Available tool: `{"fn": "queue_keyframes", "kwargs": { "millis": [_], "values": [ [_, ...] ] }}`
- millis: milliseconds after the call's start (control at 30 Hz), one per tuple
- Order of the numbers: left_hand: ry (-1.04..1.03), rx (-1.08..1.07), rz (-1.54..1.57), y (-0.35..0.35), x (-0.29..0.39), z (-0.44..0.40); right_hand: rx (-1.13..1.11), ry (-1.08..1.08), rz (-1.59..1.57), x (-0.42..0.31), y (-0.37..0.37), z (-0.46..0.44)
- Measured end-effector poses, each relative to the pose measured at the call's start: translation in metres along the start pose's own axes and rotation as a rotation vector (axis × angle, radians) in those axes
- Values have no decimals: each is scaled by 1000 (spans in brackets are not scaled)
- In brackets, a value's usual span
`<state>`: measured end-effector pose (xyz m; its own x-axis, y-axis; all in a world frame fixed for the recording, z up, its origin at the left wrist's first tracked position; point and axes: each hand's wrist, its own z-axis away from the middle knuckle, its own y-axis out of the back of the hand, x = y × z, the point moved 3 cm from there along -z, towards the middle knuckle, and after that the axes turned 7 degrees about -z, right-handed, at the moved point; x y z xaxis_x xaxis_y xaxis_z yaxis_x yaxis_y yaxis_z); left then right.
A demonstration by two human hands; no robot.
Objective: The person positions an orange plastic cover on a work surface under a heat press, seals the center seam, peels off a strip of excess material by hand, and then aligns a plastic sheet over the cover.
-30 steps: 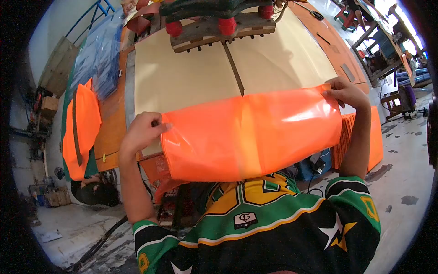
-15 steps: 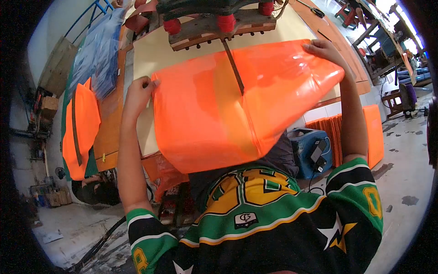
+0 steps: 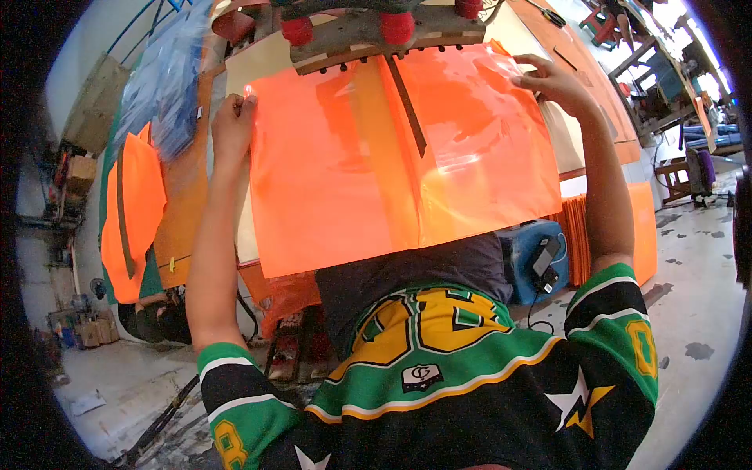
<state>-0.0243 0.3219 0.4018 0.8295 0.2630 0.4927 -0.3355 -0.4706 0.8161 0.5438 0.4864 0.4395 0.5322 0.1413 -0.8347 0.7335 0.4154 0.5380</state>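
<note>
spreading a glossy orange sheet (image 3: 313,172) between our two hands, over the worktable (image 3: 182,223), with its near edge hanging above our lap. our left hand (image 3: 233,125) is closed on the sheet's far left corner, thumb and fingers pinching it. our right hand (image 3: 552,84) is at the far right corner, fingers bent and a little apart at the edge; we cannot tell whether they grip it. a yellower band runs down the middle of the sheet. far edge lies close to a dark bar (image 3: 376,51) with red cylinders (image 3: 397,27) on it; whether the edge goes under, we cannot tell. a narrow dark strip (image 3: 409,110) comes from the bar and lies across the sheet's face. cream material (image 3: 568,137) shows beneath, on the right. to our left, a smaller orange piece (image 3: 145,200) bears its own dark strip, near clear bluish plastic (image 3: 176,86). to our right, below table level: a blue container (image 3: 521,262) beside an orange stack (image 3: 577,239).
</note>
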Motion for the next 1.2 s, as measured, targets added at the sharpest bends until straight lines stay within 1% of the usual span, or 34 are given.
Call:
{"fn": "queue_keyframes", "kwargs": {
  "millis": [33,100,133,200,233,267,300,333,367,400,433,467,500,533,567,633,667,700,733,767,800,833,900,933,967,1000,1033,1067,1100,1167,1200],
  "values": [
    [-4,-5,1,7,6,0,4,-5,-1,4,0,1],
    [-44,-302,27,21,18,3,-58,64,-62,10,0,3],
    [-52,-309,26,31,20,6,-59,78,-114,9,0,5],
    [82,-691,371,37,19,18,-4,93,-140,7,-1,9],
    [86,-697,370,42,24,22,38,119,-160,7,-2,10],
    [58,-738,366,46,29,27,76,195,-171,11,-3,7],
    [32,-777,363,48,31,31,68,194,-173,17,-5,0],
    [40,-775,363,46,26,29,121,211,-153,21,-5,-8],
    [97,-703,369,40,18,20,176,228,-133,25,-3,-17],
    [150,-633,374,34,11,11,199,227,-151,25,-4,-26],
    [149,-635,374,25,7,7,200,225,-152,27,-5,-39],
    [65,-469,418,20,6,1,241,253,-127,29,-5,-53],
    [23,-385,444,15,6,-7,283,283,-101,29,-3,-64],
    [-21,-301,465,11,7,-14,287,254,-105,26,-4,-75],
    [-56,-251,340,8,5,-22,286,254,-102,23,-6,-82],
    [-78,-201,215,1,4,-32,420,376,2,19,-8,-96],
    [-151,-123,215,-1,4,-36,385,338,-12,18,-9,-105],
    [-181,-82,216,-2,5,-36,373,339,-9,17,-11,-109],
    [-210,-41,215,-3,10,-35,430,301,-15,16,-11,-112],
    [-155,-15,284,-4,12,-35,487,262,-20,16,-12,-114],
    [-121,-5,320,-8,8,-36,371,214,-107,20,-7,-123],
    [-88,5,356,-11,5,-38,362,208,-101,26,-7,-127],
    [-163,79,114,-13,2,-40,326,318,-227,32,-8,-128],
    [-157,73,115,-14,1,-39,324,242,-134,32,-7,-131],
    [-165,30,182,-15,0,-40,318,239,-133,33,-6,-129],
    [-172,-11,248,-11,2,-38,346,262,-184,33,-7,-125],
    [-165,-13,245,-8,3,-35,375,283,-236,33,-9,-121],
    [-152,-27,267,-5,5,-32,357,277,-250,31,-9,-122],
    [-145,-37,282,-5,4,-32,356,272,-247,27,-8,-117],
    [-152,-67,301,-3,4,-32,379,317,-8,14,-1,-105],
    [-155,-76,303,-5,-2,-33,375,315,-2,16,0,-106]
  ]
}}
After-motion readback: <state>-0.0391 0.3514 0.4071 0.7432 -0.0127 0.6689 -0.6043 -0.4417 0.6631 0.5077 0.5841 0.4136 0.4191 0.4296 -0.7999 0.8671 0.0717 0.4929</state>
